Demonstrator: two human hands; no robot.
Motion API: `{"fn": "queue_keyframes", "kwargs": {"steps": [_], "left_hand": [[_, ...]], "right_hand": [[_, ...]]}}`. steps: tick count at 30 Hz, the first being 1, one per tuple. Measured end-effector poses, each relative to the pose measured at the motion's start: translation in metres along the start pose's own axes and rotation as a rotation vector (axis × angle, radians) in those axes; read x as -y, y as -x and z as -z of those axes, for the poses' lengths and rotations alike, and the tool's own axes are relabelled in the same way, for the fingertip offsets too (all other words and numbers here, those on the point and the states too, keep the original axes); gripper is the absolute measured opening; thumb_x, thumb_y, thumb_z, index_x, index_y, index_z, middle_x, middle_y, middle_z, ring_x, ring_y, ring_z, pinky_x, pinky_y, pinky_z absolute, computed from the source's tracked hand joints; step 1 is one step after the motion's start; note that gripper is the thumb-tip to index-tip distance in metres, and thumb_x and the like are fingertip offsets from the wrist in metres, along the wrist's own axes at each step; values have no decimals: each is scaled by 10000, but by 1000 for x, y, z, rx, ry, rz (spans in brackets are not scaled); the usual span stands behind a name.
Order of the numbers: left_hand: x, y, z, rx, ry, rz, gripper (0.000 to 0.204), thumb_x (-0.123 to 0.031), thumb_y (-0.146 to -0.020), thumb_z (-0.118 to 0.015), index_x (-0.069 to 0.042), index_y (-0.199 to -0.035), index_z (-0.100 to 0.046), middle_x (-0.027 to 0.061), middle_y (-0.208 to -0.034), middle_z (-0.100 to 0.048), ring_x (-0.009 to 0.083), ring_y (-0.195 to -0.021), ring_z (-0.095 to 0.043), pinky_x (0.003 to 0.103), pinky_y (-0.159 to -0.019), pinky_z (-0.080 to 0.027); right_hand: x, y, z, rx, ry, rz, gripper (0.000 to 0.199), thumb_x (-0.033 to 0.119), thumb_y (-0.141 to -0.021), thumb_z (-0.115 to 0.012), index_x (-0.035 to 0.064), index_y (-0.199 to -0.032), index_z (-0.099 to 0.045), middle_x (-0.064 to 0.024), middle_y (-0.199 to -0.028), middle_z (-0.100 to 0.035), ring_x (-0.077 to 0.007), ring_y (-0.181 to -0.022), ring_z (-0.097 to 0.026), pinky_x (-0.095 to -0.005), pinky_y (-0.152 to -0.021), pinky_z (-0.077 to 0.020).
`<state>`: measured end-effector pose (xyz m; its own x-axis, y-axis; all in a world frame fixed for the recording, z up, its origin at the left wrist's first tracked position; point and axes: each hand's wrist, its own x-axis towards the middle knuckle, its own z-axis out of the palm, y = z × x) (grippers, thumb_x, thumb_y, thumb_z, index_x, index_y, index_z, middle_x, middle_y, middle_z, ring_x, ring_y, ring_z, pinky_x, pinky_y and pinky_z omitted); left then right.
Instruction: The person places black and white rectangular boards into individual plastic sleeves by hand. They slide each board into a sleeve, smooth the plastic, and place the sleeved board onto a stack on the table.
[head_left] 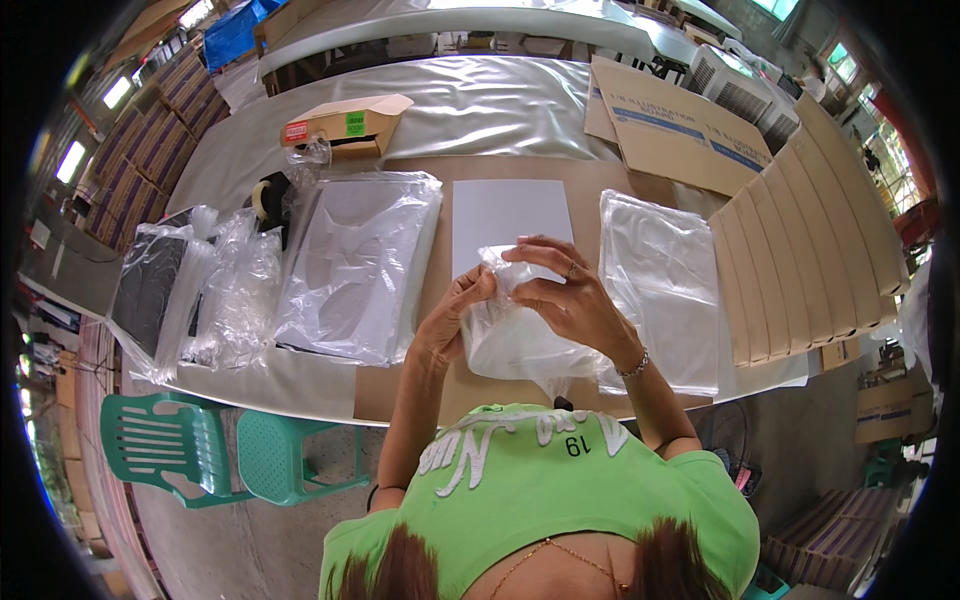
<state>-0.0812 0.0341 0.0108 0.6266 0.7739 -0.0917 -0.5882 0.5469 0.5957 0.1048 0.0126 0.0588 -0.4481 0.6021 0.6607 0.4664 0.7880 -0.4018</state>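
Between my two hands, a clear plastic bag (525,345) hangs crumpled near the table's front edge. My left hand (462,308) pinches its gathered upper left side. The bent fingers and thumb of my right hand (568,295) grip the bag's top from the right. Just beyond them lies a white sheet (510,208), its near part covered by my hands and the bag. To the right is a flat stack of clear plastic bags (662,290). On the left rests a pile of white sheets in clear plastic (365,265).
A black tape dispenser (268,205) stands by crumpled plastic (240,290) at the left, near an open cardboard box (360,128). Cardboard panels (690,130) lie at the far right. A row of brown cartons (805,245) lines the right side. Green chairs (165,445) stand at front left.
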Motion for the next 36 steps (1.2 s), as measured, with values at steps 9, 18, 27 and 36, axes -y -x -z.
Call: {"fn": "queue_keyframes", "kwargs": {"steps": [9,18,27,36], "left_hand": [[-18,8,58,-548,-448,-490,142,-189,-875,-613,-66,-925,-564,15,-889,-594,96,-850,-570,243,-756,-446],[-13,19,-30,68,-1643,-531,302,-234,-873,-603,-14,-1074,-554,61,-1113,-526,216,-973,-528,360,-902,-384],[-24,4,24,-245,-52,58,269,-301,-920,-511,-93,-1087,-544,9,-828,-566,63,-581,-499,285,-694,-547],[23,27,106,143,-1,-140,338,-267,-831,-606,4,-1029,-574,97,-896,-616,187,-809,-625,339,-707,-553]], "right_hand": [[-3,15,13,-257,-637,-371,77,64,-891,-560,10,-937,-531,0,-800,-550,-80,-785,-547,-219,-697,-437],[-1,3,-11,-138,-626,-671,137,165,-912,-560,32,-926,-529,22,-644,-466,-27,-547,-385,-198,-477,-322],[-46,101,15,-243,-1635,-402,384,329,-920,-516,17,-1144,-523,-105,-923,-595,-172,-867,-566,-339,-733,-475],[-72,130,8,-643,-1227,-699,430,294,-914,-483,-8,-1219,-478,-139,-1135,-573,-287,-973,-603,-401,-787,-537]]}}
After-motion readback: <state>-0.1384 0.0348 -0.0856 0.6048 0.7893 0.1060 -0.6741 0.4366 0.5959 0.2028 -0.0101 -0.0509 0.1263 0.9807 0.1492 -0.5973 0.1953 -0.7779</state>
